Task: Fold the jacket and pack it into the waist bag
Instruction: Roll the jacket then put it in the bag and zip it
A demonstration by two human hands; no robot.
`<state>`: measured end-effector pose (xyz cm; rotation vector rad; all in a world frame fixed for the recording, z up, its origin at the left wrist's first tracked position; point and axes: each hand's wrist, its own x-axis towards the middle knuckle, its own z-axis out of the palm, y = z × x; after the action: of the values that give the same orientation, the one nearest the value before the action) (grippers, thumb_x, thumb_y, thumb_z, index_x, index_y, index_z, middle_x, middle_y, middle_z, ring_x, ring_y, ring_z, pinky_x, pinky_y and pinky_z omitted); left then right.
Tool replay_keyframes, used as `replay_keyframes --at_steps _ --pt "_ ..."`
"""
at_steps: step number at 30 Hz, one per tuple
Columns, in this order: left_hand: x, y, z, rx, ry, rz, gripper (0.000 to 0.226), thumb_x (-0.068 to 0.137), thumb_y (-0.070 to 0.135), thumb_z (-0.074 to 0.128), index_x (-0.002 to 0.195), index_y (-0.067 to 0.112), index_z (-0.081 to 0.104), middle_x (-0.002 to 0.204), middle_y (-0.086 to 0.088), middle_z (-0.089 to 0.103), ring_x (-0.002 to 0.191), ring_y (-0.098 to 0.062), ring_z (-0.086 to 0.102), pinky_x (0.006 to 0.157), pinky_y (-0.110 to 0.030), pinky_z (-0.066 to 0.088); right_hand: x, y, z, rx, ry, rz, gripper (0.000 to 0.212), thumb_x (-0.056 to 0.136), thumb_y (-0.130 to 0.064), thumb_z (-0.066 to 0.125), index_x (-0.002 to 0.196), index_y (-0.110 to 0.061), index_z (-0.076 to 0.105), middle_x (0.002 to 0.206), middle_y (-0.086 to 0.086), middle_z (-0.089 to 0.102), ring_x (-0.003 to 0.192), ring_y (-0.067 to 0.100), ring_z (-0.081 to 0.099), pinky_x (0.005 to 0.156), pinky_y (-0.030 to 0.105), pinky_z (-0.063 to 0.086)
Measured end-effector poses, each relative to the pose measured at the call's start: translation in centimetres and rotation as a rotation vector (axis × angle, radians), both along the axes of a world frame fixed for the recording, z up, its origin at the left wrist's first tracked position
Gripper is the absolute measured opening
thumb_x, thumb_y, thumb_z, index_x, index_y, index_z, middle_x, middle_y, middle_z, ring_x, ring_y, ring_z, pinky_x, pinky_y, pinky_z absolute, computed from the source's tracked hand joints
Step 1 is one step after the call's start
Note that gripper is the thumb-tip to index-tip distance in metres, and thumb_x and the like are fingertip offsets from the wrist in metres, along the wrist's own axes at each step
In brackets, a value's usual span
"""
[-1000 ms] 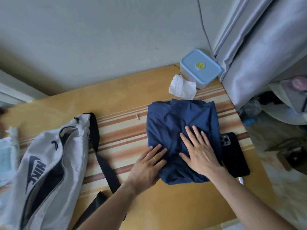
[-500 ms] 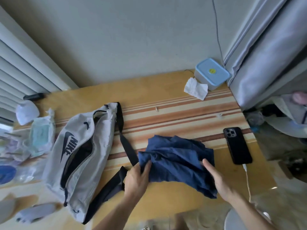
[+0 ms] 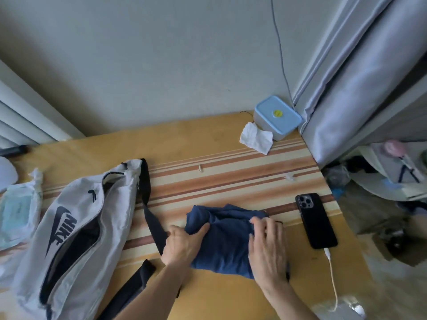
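Observation:
The navy jacket [image 3: 227,239] lies as a compact folded bundle on the wooden table [image 3: 208,144], near its front edge. My left hand [image 3: 182,243] grips the bundle's left side, thumb on top of the cloth. My right hand [image 3: 268,248] presses and holds the right side, fingers curled over the upper right corner. The grey waist bag [image 3: 78,229] with a dark logo lies to the left, its main zip open and showing a dark inside. Its black strap [image 3: 150,218] runs between the bag and my left hand.
A black phone [image 3: 315,224] on a white charging cable lies just right of the jacket. A blue lidded box [image 3: 277,116] and a crumpled tissue [image 3: 255,137] sit at the back right by the curtain. Plastic-wrapped packs [image 3: 19,209] lie at the far left.
Flat hands pressed the jacket beside the phone a second ago. Both hands then lifted it towards the front edge, and now it rests there as a tighter bundle, gripped at both sides.

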<state>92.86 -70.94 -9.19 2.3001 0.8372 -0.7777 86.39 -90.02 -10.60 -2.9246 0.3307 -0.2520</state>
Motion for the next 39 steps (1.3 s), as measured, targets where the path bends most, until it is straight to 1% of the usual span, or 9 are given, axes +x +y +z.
replay_keyframes --at_steps 3,7,13,17,19,25,29,32,39 --pt "0.0 -0.1 -0.7 -0.046 -0.034 0.052 0.077 0.065 0.081 0.067 0.109 0.020 0.049 0.102 -0.003 0.063 0.093 -0.028 0.065 0.085 -0.043 0.057 -0.9 1.7 -1.2 0.053 0.099 0.272 0.022 0.094 -0.028 0.060 0.115 -0.023 0.064 0.102 0.000 0.062 0.085 0.023 0.060 0.069 0.035 0.050" --pt "-0.3 -1.1 1.2 -0.209 -0.188 0.120 0.056 0.075 0.061 0.078 0.108 0.021 0.058 0.097 0.002 0.069 0.078 -0.011 0.062 0.067 -0.031 0.051 -0.2 1.5 -0.8 0.376 0.507 0.172 0.065 0.097 -0.068 0.023 0.141 -0.029 0.052 0.142 -0.010 0.054 0.128 0.016 0.050 0.106 0.036 0.043" --pt "-2.7 -5.5 4.7 -0.557 -0.338 -0.294 0.037 0.094 0.067 0.043 0.108 0.039 0.062 0.100 0.010 0.070 0.095 -0.008 0.064 0.082 -0.036 0.054 2.0 -1.4 4.5 1.701 0.582 -0.302 0.051 0.083 -0.061 0.065 0.121 -0.027 0.069 0.119 -0.003 0.075 0.114 0.011 0.068 0.105 0.039 0.046" --pt "-4.5 -8.3 2.0 -0.305 -0.402 -0.880 0.046 0.105 0.051 0.020 0.149 0.050 0.035 0.167 0.008 0.015 0.153 -0.018 0.005 0.124 -0.040 0.016 0.5 -5.0 3.8 0.797 0.230 -0.412 0.066 0.080 -0.051 0.076 0.135 -0.025 0.052 0.131 0.001 0.065 0.116 0.020 0.064 0.095 0.042 0.054" --pt "-5.4 -9.2 0.1 -0.218 -0.416 -1.071 0.053 0.107 0.049 0.014 0.159 0.047 0.009 0.171 0.007 -0.017 0.154 -0.018 -0.026 0.125 -0.043 -0.008 -0.9 -6.4 2.3 0.441 0.105 -0.167 0.058 0.097 -0.037 0.059 0.150 -0.024 0.039 0.147 0.005 0.050 0.132 0.024 0.051 0.101 0.042 0.050" --pt "-5.4 -10.1 -3.6 -0.209 -0.416 -1.222 0.056 0.108 0.048 0.018 0.161 0.044 0.001 0.171 0.006 -0.014 0.155 -0.020 -0.023 0.126 -0.050 -0.010 -4.5 -7.5 -4.0 0.396 0.434 0.011 0.057 0.101 -0.061 0.009 0.156 -0.050 0.005 0.170 -0.003 0.002 0.156 0.021 0.007 0.119 0.051 0.030" --pt "-5.5 -9.5 -3.3 -0.359 -0.492 -0.667 0.049 0.104 0.041 0.044 0.150 0.027 0.038 0.156 0.006 0.034 0.143 -0.012 0.032 0.119 -0.034 0.032 -4.3 -7.2 -4.1 0.501 0.411 -0.008 0.056 0.100 -0.062 0.014 0.155 -0.053 0.007 0.169 -0.004 0.001 0.157 0.019 0.001 0.121 0.053 0.026" --pt "-5.0 -9.4 -2.2 -0.474 -0.181 -0.217 0.051 0.095 0.044 0.061 0.138 0.026 0.043 0.128 0.009 0.057 0.116 -0.012 0.059 0.094 -0.028 0.052 -3.9 -6.5 -3.3 0.589 0.405 -0.010 0.053 0.099 -0.064 0.016 0.151 -0.060 0.008 0.166 -0.015 -0.004 0.156 0.015 -0.005 0.122 0.053 0.023" --pt "-3.6 -2.2 2.7 -1.015 0.026 0.301 0.038 0.092 0.020 0.072 0.127 0.031 0.061 0.121 0.005 0.074 0.111 -0.017 0.070 0.099 -0.035 0.056 -0.1 -0.3 2.7 0.811 0.349 0.030 0.059 0.097 -0.057 0.045 0.148 -0.062 0.016 0.165 -0.020 0.012 0.153 0.003 0.012 0.118 0.035 0.028"
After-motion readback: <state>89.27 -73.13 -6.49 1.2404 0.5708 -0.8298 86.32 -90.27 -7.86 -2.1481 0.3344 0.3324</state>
